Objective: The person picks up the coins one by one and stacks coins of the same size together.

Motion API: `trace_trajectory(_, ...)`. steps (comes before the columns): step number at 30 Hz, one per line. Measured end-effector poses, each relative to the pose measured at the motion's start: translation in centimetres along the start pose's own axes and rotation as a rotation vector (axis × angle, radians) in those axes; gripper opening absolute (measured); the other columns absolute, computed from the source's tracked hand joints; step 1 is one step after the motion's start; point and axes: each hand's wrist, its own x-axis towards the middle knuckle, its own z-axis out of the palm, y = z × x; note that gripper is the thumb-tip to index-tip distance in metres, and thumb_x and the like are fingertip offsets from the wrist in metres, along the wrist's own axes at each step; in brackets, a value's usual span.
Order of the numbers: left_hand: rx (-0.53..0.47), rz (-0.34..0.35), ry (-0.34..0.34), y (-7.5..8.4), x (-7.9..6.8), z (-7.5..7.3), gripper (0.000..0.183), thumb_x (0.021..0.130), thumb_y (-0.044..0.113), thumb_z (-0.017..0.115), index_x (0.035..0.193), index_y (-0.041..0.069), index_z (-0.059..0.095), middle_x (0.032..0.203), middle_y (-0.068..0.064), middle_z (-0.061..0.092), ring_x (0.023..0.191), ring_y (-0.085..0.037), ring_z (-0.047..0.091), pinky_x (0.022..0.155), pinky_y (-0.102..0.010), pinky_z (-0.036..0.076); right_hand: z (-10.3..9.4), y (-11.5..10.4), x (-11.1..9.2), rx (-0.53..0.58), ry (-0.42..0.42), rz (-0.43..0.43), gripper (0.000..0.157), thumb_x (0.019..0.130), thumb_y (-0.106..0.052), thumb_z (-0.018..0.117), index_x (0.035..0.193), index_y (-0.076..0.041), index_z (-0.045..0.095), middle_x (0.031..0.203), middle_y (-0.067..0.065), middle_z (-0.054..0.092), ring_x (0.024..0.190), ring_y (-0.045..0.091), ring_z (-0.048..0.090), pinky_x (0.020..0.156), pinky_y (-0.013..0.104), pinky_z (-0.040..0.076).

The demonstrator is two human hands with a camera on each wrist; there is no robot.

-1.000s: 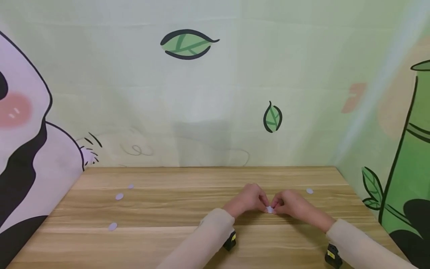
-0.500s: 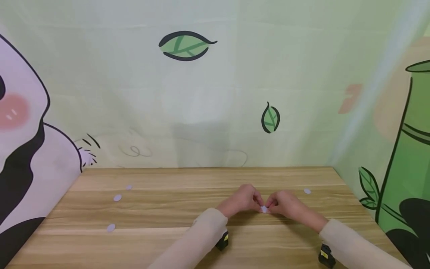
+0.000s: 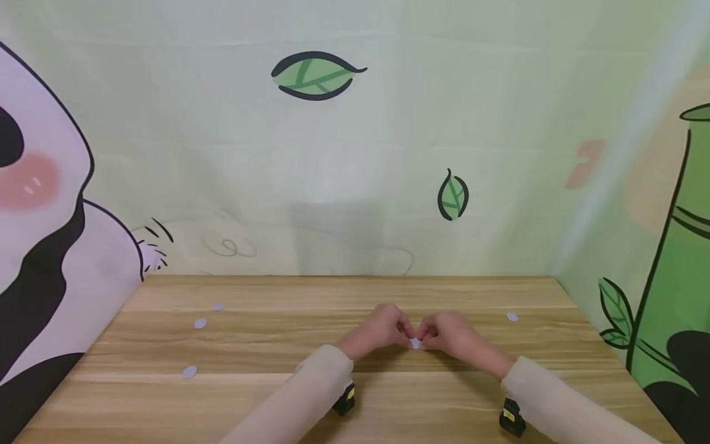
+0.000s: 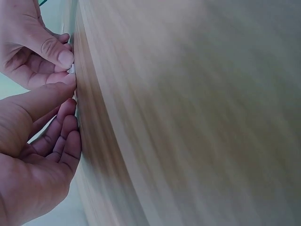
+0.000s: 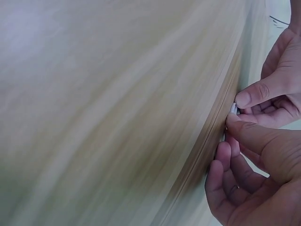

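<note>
My left hand (image 3: 385, 325) and right hand (image 3: 450, 333) meet fingertip to fingertip low over the wooden table (image 3: 266, 407), right of its middle. Between them is a small, thin white piece (image 3: 416, 343), pinched from both sides by thumb and fingers. Only a sliver of that white piece (image 4: 72, 69) shows between the two thumbs in the left wrist view. Seen from the right wrist, it (image 5: 233, 108) stands edge-on between the thumb tips, the rest hidden by fingers. The other fingers of both hands are bent beneath, close to the tabletop.
Flat white discs lie on the table: one far left (image 3: 219, 307), one just nearer (image 3: 200, 324), one at front left (image 3: 190, 372), and another at back right (image 3: 512, 317). A printed cloth backdrop (image 3: 344, 154) rises behind the table's back edge.
Both hands have slid left together across the table, still pinching the white piece between them. The discs on the table stay where they were; the head view shifts slightly.
</note>
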Motion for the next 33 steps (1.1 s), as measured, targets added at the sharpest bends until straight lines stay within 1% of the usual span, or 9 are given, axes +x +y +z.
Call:
trace_trajectory(2, 0.003, 0.004, 0.006, -0.3, -0.3, -0.2, 0.009, 0.077, 0.000, 0.086, 0.081, 0.000, 0.078, 0.075, -0.006, 0.075, 0.063, 0.002, 0.053, 0.061, -0.013, 0.044, 0.3, -0.2, 0.3, -0.008, 0.007, -0.002, 0.010, 0.082, -0.004, 0.081, 0.082, -0.009, 0.073, 0.075, -0.005, 0.071, 0.068, 0.002, 0.054, 0.063, 0.022, 0.046)
trace_trajectory(7, 0.003, -0.015, 0.011, -0.7, -0.8, -0.6, 0.008, 0.078, 0.001, 0.086, 0.081, 0.002, 0.078, 0.075, -0.003, 0.074, 0.063, 0.002, 0.053, 0.061, -0.014, 0.045, 0.6, -0.7, 0.6, 0.004, 0.018, -0.006, 0.009, 0.082, -0.002, 0.080, 0.083, -0.007, 0.073, 0.074, -0.004, 0.071, 0.067, 0.001, 0.054, 0.062, 0.022, 0.045)
trace_trajectory(15, -0.020, -0.051, 0.013, -0.8, -1.2, -0.9, 0.006, 0.080, 0.001, 0.085, 0.080, 0.002, 0.078, 0.075, -0.003, 0.074, 0.064, -0.001, 0.053, 0.060, -0.015, 0.044, 0.9, -1.3, 0.9, -0.002, 0.031, 0.027, 0.010, 0.081, -0.001, 0.080, 0.081, -0.008, 0.072, 0.071, -0.005, 0.068, 0.065, 0.003, 0.052, 0.061, 0.022, 0.045)
trace_trajectory(19, -0.011, -0.042, 0.013, -1.0, -1.3, -1.0, 0.006, 0.080, -0.001, 0.084, 0.081, 0.002, 0.078, 0.076, -0.004, 0.075, 0.065, 0.000, 0.054, 0.061, -0.015, 0.045, 1.2, -1.5, 1.1, -0.009, 0.038, 0.044, 0.011, 0.081, -0.002, 0.081, 0.081, -0.008, 0.072, 0.071, -0.005, 0.067, 0.065, 0.003, 0.053, 0.060, 0.022, 0.045)
trace_trajectory(24, 0.021, -0.026, 0.020, -1.2, -1.7, -1.4, 0.006, 0.081, -0.005, 0.081, 0.083, 0.000, 0.078, 0.078, -0.005, 0.075, 0.068, 0.000, 0.055, 0.063, -0.015, 0.046, 1.6, -2.0, 1.5, 0.011, 0.033, 0.098, 0.011, 0.082, -0.006, 0.082, 0.081, -0.008, 0.071, 0.071, -0.005, 0.066, 0.065, 0.004, 0.054, 0.060, 0.022, 0.046)
trace_trajectory(27, 0.015, -0.044, 0.032, -1.1, -2.0, -1.5, 0.006, 0.082, -0.006, 0.080, 0.084, -0.001, 0.078, 0.077, -0.006, 0.075, 0.068, 0.000, 0.055, 0.063, -0.014, 0.046, 1.7, -2.3, 1.6, 0.020, 0.029, 0.145, 0.012, 0.083, -0.009, 0.082, 0.081, -0.009, 0.071, 0.070, -0.006, 0.065, 0.065, 0.005, 0.054, 0.060, 0.023, 0.046)
trace_trajectory(29, 0.018, -0.075, 0.048, -1.0, -2.2, -1.5, 0.006, 0.081, -0.005, 0.081, 0.083, 0.000, 0.078, 0.075, -0.004, 0.074, 0.066, -0.001, 0.055, 0.062, -0.015, 0.045, 1.9, -2.4, 1.7, 0.019, 0.031, 0.167, 0.012, 0.083, -0.009, 0.082, 0.081, -0.009, 0.071, 0.070, -0.006, 0.064, 0.064, 0.005, 0.055, 0.060, 0.023, 0.046)
trace_trajectory(31, 0.032, -0.101, 0.072, -0.9, -2.3, -1.5, 0.007, 0.080, -0.002, 0.083, 0.081, 0.001, 0.077, 0.072, -0.002, 0.072, 0.064, -0.001, 0.054, 0.061, -0.016, 0.045, 1.9, -2.5, 1.9, 0.023, 0.030, 0.180, 0.012, 0.083, -0.009, 0.082, 0.081, -0.009, 0.071, 0.070, -0.007, 0.064, 0.064, 0.005, 0.055, 0.060, 0.023, 0.046)
trace_trajectory(33, 0.052, -0.124, 0.094, -0.8, -2.4, -1.5, 0.010, 0.079, 0.001, 0.085, 0.078, 0.002, 0.076, 0.069, 0.000, 0.071, 0.063, -0.001, 0.053, 0.060, -0.017, 0.045, 1.9, -2.5, 1.9, 0.025, 0.027, 0.175, 0.012, 0.083, -0.009, 0.082, 0.082, -0.009, 0.071, 0.070, -0.006, 0.065, 0.065, 0.006, 0.055, 0.060, 0.023, 0.046)
